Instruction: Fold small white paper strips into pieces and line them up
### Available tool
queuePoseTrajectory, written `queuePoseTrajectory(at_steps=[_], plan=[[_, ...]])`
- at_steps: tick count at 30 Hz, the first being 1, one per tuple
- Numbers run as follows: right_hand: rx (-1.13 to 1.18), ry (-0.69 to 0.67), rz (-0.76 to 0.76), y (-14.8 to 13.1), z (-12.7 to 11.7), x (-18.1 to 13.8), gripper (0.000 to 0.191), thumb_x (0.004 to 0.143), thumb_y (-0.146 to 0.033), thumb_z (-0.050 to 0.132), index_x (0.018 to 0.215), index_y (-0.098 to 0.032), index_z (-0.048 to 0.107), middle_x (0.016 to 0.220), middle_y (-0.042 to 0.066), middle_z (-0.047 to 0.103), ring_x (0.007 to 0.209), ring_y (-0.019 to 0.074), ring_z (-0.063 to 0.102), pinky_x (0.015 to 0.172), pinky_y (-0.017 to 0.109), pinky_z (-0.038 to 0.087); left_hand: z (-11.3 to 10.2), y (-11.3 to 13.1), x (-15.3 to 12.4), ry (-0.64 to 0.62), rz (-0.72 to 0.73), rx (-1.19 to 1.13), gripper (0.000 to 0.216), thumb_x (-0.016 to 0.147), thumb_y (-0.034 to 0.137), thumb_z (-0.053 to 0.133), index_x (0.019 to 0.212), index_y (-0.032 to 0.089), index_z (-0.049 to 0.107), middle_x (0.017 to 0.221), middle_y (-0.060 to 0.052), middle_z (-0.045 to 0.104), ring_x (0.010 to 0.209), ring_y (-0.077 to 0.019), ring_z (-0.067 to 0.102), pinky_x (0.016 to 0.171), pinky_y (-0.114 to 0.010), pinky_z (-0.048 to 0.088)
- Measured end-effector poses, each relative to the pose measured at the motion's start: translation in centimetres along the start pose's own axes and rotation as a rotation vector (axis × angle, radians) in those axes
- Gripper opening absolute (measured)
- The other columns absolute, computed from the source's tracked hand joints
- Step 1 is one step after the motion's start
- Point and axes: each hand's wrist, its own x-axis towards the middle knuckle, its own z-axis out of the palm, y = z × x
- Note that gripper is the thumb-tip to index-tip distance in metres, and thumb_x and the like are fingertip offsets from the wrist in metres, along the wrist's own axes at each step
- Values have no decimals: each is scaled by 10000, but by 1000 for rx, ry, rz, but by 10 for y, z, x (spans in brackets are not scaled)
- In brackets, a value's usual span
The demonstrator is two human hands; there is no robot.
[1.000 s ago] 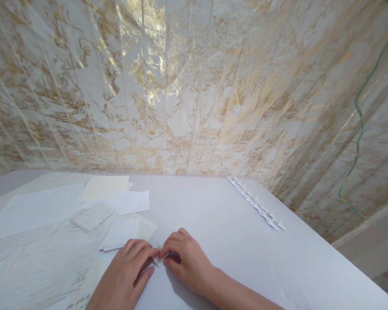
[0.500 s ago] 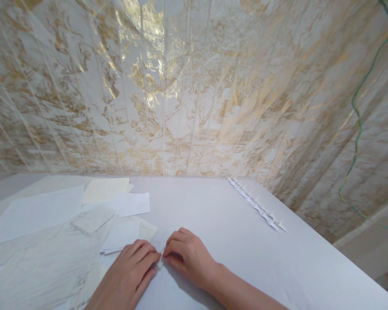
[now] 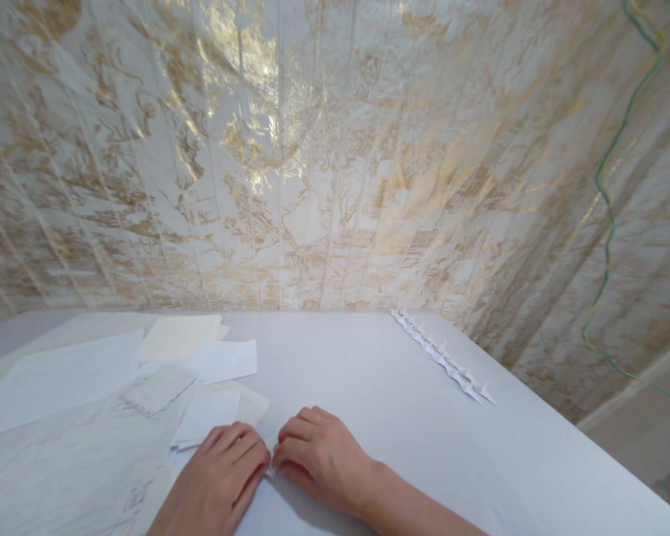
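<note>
Paper piece [image 3: 270,469]: small, white, lying on the table [image 3: 368,372] at the near edge, centre of view. Only a sliver shows, since the fingertips of both hands cover most of it. Its shape cannot be told.

Left hand [image 3: 223,476]: palm down, fingers held together and laid fairly flat, tips resting on the left side of the paper piece. Whether it grips or only presses cannot be told.

Right hand [image 3: 321,458]: fingers bent, knuckles raised, thumb and forefinger tips closed on the right side of the paper piece. The tips of the two hands meet over it, touching or nearly so.

Surroundings: loose white sheets [image 3: 61,376] lie overlapping across the left half of the table. The nearest small sheet [image 3: 209,409] lies just beyond the left hand's fingers and is partly covered by them. A row of folded pieces [image 3: 444,361] runs along the far right edge of the table, well apart from the hands. Bare table surface lies between it and the right hand. A gold-veined wall covering [image 3: 335,164] stands behind the table. A green wire [image 3: 606,223] hangs down it at the right.
</note>
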Motion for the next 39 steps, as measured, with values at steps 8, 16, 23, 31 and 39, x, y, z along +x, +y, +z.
queuePoseTrajectory(at_steps=[8, 16, 23, 31, 39], plan=[[-35, 9, 33, -3, 3, 2, 92, 911, -208, 671, 836, -206, 617, 838, 8, 704, 756, 167, 583, 698, 298, 377, -6, 4, 2, -73, -57, 28, 117, 876, 147, 606, 837, 254, 629, 825, 38, 682, 827, -198, 616, 794, -338, 406], [-35, 3, 84, -6, 4, 4, 48, 895, -178, 640, 862, -206, 619, 839, 20, 702, 764, 189, 593, 698, 305, 406, -4, 2, 2, -56, -33, 64, 114, 853, 155, 650, 871, 267, 648, 856, 38, 695, 834, -199, 627, 788, -330, 423], [168, 21, 194, 3, -2, 1, 179, 848, -46, 625, 942, -179, 700, 908, 39, 702, 856, 183, 595, 806, 279, 437, -4, 9, 10, 3, -3, 115, 167, 855, 94, 544, 783, 230, 611, 777, 4, 652, 749, -210, 593, 717, -337, 410], [346, 61, 340, 9, 1, 1, 154, 822, -52, 709, 818, -204, 732, 829, 8, 659, 857, 170, 580, 843, 289, 411, 14, 11, 14, -81, -39, 187, 213, 829, 51, 478, 832, 218, 610, 818, -20, 662, 775, -235, 604, 746, -371, 430], [465, 85, 454, 8, 3, 2, 165, 817, -42, 736, 833, -206, 750, 851, -2, 658, 905, 158, 571, 878, 288, 391, 14, 8, 14, -61, -298, -127, 161, 890, 171, 489, 760, 252, 539, 716, 23, 622, 660, -194, 636, 627, -308, 499]])
